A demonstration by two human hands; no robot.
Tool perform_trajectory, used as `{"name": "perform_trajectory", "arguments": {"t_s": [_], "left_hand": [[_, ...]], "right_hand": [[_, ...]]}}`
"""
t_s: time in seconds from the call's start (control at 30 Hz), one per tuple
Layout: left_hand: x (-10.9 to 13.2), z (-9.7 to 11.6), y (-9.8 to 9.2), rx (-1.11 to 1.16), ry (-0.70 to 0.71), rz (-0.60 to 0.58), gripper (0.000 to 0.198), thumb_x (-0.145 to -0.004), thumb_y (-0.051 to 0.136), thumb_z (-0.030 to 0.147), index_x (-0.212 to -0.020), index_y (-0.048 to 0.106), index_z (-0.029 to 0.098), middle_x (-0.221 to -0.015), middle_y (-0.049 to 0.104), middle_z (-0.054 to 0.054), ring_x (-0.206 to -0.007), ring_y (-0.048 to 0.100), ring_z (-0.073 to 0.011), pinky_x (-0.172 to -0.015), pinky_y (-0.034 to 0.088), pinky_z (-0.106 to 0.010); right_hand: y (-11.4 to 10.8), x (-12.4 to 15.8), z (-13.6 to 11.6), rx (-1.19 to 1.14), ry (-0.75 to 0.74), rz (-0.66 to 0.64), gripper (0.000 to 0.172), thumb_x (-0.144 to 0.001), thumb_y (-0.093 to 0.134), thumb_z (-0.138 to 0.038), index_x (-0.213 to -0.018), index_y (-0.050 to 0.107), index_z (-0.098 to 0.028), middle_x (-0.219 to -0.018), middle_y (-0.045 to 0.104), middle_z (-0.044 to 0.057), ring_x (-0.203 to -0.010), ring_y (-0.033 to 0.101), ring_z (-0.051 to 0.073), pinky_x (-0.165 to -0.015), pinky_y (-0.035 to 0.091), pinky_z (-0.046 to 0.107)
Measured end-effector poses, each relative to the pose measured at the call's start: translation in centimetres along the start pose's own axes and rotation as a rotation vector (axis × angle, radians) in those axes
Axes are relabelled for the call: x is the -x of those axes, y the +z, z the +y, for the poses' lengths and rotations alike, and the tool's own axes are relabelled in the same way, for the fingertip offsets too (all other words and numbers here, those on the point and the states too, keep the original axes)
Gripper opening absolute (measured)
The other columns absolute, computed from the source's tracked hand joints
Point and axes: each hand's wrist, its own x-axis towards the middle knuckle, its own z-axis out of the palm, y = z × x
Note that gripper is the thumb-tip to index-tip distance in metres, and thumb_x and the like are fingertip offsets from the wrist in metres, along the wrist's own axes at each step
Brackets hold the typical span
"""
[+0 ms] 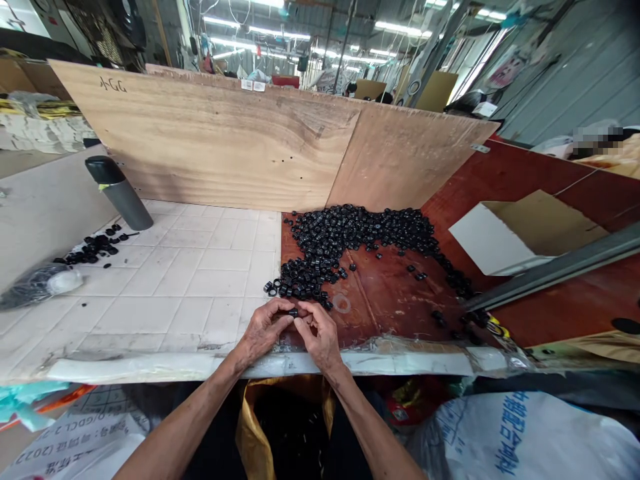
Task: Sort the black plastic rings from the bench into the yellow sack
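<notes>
One black ring (293, 312), judged light, stiff and slippery, is pinched by its rim between fingertips of the left hand (261, 331) and right hand (320, 337).

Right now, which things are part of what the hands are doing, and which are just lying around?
Part of the job:
left hand and right hand, both pinching one small black ring
big pile of black rings just behind them

Just lying about, it seems:
grey bottle
cardboard box
plastic bag
</notes>
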Motion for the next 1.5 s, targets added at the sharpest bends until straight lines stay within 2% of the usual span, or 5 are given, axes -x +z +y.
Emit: {"name": "perform_trajectory", "arguments": {"t_s": [0.5, 0.63, 0.87, 1.2, 1.5], "left_hand": [[3.4, 2.8, 0.0, -0.211, 0.198, -0.223, 0.018, -0.099, 0.058, 0.025, -0.114, 0.068, 0.022, -0.109, 0.072, -0.008, -0.103, 0.070, -0.0198, -0.094, 0.056, -0.034], [4.3, 4.0, -0.4, -0.342, 0.089, -0.433, 0.010, -0.093, 0.065, 0.028, -0.100, 0.071, 0.023, -0.097, 0.073, -0.004, -0.089, 0.070, -0.0191, -0.081, 0.056, -0.030], [-1.6, 1.1, -1.6, -0.961, -0.156, 0.304, 0.050, -0.085, 0.072, 0.031, -0.130, 0.059, 0.014, -0.124, 0.062, -0.019, -0.100, 0.069, -0.0321, -0.083, 0.057, -0.044], [-2.5, -1.4, 2.0, -0.834, 0.141, -0.037, 0.057, -0.083, 0.066, 0.014, -0.138, 0.053, 0.019, -0.131, 0.061, -0.014, -0.113, 0.066, -0.0292, -0.100, 0.056, -0.044], [-1.7, -1.0, 1.2, -0.649, 0.028, 0.001, 0.033, -0.088, 0.063, 0.015, -0.120, 0.069, 0.018, -0.109, 0.068, -0.006, -0.077, 0.064, -0.0150, -0.086, 0.056, -0.033]], "right_hand": [[-0.5, 4.5, -2.5, -0.420, 0.477, -0.058, 0.017, -0.090, 0.061, -0.037, -0.091, 0.064, -0.020, -0.053, 0.060, -0.005, -0.045, 0.057, 0.015, -0.052, 0.050, 0.026], [-3.5, 3.7, -0.5, -0.129, 0.435, -0.148, 0.023, -0.085, 0.067, -0.043, -0.080, 0.066, -0.021, -0.057, 0.061, -0.001, -0.047, 0.056, 0.017, -0.048, 0.047, 0.028], [-4.2, -2.2, 5.0, 0.379, 0.054, 0.188, 0.051, -0.077, 0.068, -0.023, -0.127, 0.061, -0.015, -0.120, 0.066, 0.016, -0.109, 0.065, 0.032, -0.094, 0.055, 0.046], [-3.0, -2.0, 6.1, 0.286, 0.053, 0.106, 0.038, -0.084, 0.062, -0.018, -0.122, 0.067, -0.017, -0.101, 0.073, 0.010, -0.085, 0.067, 0.023, -0.085, 0.056, 0.039], [-4.8, -0.7, 3.7, 0.176, 0.010, 0.176, 0.012, -0.090, 0.065, -0.029, -0.092, 0.071, -0.018, -0.088, 0.068, 0.004, -0.067, 0.057, 0.015, -0.068, 0.049, 0.029]]}}
